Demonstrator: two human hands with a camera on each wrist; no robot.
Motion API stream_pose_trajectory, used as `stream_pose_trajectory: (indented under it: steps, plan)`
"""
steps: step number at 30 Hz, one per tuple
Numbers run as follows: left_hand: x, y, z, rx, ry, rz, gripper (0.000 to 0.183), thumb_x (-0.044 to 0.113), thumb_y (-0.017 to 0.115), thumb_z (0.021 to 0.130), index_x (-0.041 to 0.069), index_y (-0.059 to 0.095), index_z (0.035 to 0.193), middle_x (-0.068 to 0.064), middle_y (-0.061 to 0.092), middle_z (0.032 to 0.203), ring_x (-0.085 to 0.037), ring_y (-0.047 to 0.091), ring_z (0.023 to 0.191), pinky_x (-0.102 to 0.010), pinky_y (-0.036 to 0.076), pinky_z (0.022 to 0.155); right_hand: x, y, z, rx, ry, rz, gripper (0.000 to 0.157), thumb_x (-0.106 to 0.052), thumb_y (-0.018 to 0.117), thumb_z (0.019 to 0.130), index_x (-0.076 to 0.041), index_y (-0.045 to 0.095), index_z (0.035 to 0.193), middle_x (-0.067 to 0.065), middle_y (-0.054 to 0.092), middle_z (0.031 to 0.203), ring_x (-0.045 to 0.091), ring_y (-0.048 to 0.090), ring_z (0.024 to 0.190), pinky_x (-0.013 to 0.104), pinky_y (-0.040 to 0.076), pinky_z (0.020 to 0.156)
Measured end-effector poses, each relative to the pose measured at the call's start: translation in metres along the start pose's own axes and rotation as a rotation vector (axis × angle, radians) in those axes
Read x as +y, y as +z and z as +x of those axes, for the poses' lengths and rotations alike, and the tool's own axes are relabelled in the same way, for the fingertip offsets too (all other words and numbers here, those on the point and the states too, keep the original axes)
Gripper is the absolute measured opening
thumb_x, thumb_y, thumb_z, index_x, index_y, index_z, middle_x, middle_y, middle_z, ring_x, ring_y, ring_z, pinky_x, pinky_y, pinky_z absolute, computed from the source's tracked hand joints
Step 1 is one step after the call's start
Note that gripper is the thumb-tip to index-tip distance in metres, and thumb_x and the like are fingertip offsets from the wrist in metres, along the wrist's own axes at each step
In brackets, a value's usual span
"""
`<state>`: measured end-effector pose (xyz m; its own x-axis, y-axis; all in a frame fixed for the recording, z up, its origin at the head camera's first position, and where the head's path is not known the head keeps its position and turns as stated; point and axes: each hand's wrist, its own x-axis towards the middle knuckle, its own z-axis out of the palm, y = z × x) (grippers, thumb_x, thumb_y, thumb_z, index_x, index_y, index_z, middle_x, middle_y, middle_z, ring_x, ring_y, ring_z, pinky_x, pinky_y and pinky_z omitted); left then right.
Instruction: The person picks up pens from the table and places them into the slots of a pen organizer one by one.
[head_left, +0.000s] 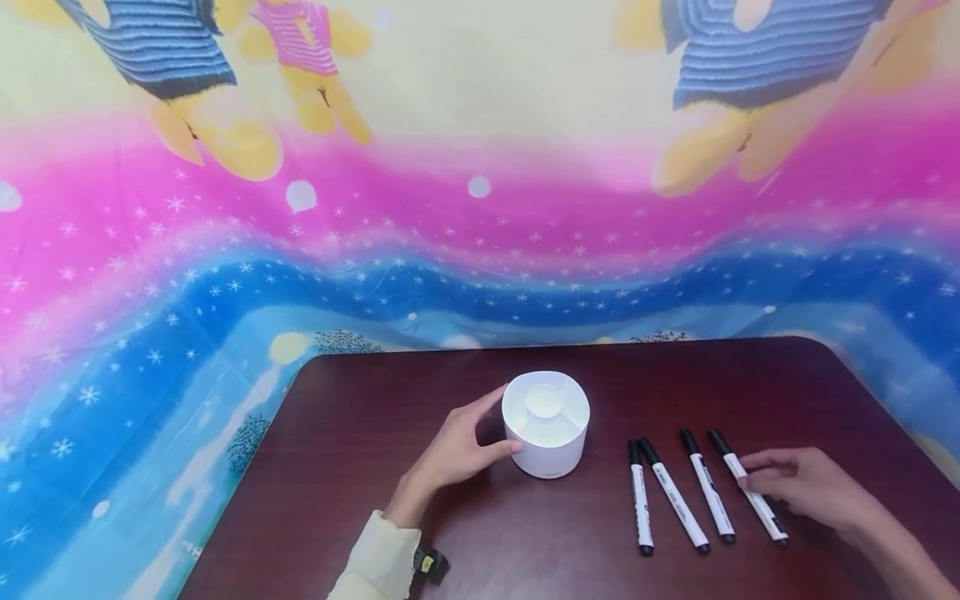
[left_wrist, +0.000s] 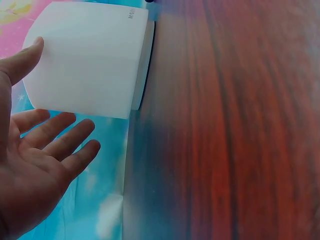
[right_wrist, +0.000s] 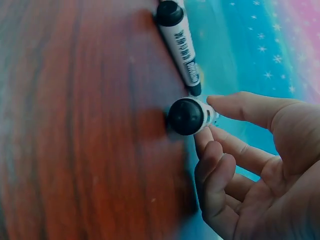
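A white round organizer (head_left: 551,458) with inner compartments stands upright on the table. My left hand (head_left: 461,442) holds its left side, with the thumb on the near wall and the index finger toward the back. In the left wrist view, the thumb (left_wrist: 31,56) touches the organizer's wall (left_wrist: 90,60) while the other fingers spread along its edge. To the right, my right hand (head_left: 817,487) pinches the rightmost black-capped white marker (head_left: 767,515) between thumb and fingers. That marker's black end (right_wrist: 187,116) faces the right wrist camera; its far part is hidden.
Several similar markers lie in a row left of the pinched one, including the leftmost marker (head_left: 641,504) and its tilted neighbour (head_left: 678,504). The dark wood table (head_left: 360,433) ends against a patterned cloth (head_left: 480,250). A small black object (head_left: 432,565) is beside the left sleeve.
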<state>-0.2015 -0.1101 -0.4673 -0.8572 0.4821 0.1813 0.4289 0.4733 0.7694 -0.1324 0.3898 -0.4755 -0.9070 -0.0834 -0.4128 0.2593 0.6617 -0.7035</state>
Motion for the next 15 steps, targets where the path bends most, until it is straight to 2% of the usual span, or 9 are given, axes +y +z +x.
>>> stream_pose_trajectory:
  steps: [7,15]
  plan:
    - [-0.001,0.002,-0.001,0.007,0.002,-0.009,0.088,0.047,0.087,0.09,0.038,0.042,0.164,0.009,0.057,0.16,-0.015,0.062,0.141,-0.048,0.051,0.121,-0.006,-0.008,-0.006,-0.003,-0.061,0.061,0.064,-0.034,0.064,0.109,0.011,0.051,0.152,0.018,0.076,0.128,-0.001,0.069,0.098,0.033,0.062,0.078]
    - [-0.001,0.002,-0.001,0.015,0.008,-0.017,0.089,0.044,0.088,0.089,0.037,0.042,0.165,0.01,0.056,0.161,-0.013,0.06,0.143,-0.045,0.052,0.12,-0.037,-0.007,-0.008,0.071,-0.119,0.089,0.063,-0.038,0.063,0.11,0.004,0.051,0.155,0.02,0.071,0.14,-0.01,0.065,0.1,0.033,0.065,0.082]
